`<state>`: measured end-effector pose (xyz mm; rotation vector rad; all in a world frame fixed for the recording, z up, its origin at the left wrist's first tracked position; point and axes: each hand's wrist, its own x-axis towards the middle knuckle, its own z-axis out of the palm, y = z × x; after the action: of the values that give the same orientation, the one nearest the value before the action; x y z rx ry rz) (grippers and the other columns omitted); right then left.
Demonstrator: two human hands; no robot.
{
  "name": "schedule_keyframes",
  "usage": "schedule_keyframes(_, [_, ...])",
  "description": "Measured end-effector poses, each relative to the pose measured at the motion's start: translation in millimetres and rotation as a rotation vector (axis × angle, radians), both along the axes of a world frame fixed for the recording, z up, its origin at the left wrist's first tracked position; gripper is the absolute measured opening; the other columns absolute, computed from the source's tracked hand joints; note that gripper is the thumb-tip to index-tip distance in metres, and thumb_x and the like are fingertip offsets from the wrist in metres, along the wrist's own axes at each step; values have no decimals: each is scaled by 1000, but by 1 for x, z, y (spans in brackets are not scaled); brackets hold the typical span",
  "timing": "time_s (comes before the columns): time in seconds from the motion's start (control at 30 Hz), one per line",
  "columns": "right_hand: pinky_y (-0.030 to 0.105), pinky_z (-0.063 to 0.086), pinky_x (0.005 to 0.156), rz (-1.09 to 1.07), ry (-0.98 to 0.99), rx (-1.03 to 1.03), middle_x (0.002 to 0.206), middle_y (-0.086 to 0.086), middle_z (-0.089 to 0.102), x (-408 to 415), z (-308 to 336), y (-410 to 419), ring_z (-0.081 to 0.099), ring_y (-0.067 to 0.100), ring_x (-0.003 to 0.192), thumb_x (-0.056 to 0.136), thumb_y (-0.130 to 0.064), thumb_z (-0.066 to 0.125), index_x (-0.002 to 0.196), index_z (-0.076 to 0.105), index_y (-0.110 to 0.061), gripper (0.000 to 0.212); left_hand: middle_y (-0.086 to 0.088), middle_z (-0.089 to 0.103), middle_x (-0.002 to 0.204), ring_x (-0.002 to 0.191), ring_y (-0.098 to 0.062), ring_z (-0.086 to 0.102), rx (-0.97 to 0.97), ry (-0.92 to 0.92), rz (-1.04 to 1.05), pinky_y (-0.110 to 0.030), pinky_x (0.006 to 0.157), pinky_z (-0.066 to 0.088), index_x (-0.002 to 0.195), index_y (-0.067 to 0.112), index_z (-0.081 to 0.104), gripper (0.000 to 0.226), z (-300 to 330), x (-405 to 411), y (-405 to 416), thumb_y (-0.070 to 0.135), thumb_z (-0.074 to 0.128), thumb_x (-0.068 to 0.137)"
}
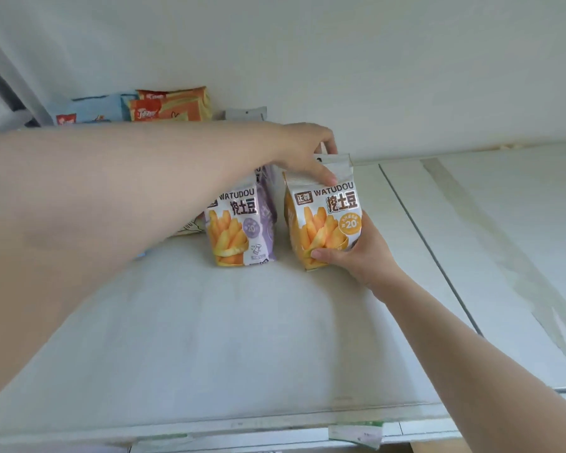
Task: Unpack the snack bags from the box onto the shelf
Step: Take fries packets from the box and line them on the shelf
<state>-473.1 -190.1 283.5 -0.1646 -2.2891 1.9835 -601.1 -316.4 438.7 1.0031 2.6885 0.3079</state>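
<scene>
Standing upright mid-shelf (183, 338), the orange snack bag (324, 223) has both hands clamped on it: left hand (303, 152) pinching its folded top, right hand (363, 253) gripping its lower corner. Purple bag (242, 227) stands just beside it.

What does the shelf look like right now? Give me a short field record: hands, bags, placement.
left hand: grip on the top fold of the orange bag
right hand: grip on the orange bag's lower right corner
orange bag: upright on the shelf, held by both hands
purple bag: upright just left of it, not held
back left: orange packs and a blue pack
box: not in view
</scene>
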Motion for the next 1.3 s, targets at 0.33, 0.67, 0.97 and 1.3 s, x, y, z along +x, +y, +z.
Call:
schedule_keyframes(0.33, [38,54,95,-23,77,21,110,-14,70,-104,-5,-1,67,4,100,54,-21,96,125,53,-26,83,4,60,115,105,-18,57,-67,81,61,-30,83,45,132,29,47,69,5,-85,-6,46,78,72])
schedule_keyframes(0.67, [40,53,97,-31,129,54,114,-15,70,-176,-11,-2,66,6,106,39,-45,94,126,53,-27,98,3,54,127,113,-16,51,-20,189,61,-28,93,40,138,22,45,77,-1,-147,-15,47,76,73])
schedule_keyframes(0.97, [33,50,98,-36,189,10,127,-4,59,-200,-11,-13,59,12,114,73,-15,85,144,28,-16,91,-8,40,145,132,-25,40,-103,343,6,-28,102,32,147,13,35,90,-8,-166,-16,46,76,75])
schedule_keyframes(1.3, [44,49,101,-34,215,75,126,-4,59,-219,-19,-4,59,16,116,70,-19,87,142,30,-15,92,-12,37,137,125,-27,42,-102,405,24,-30,103,35,146,15,37,87,-16,-175,-14,46,77,74])
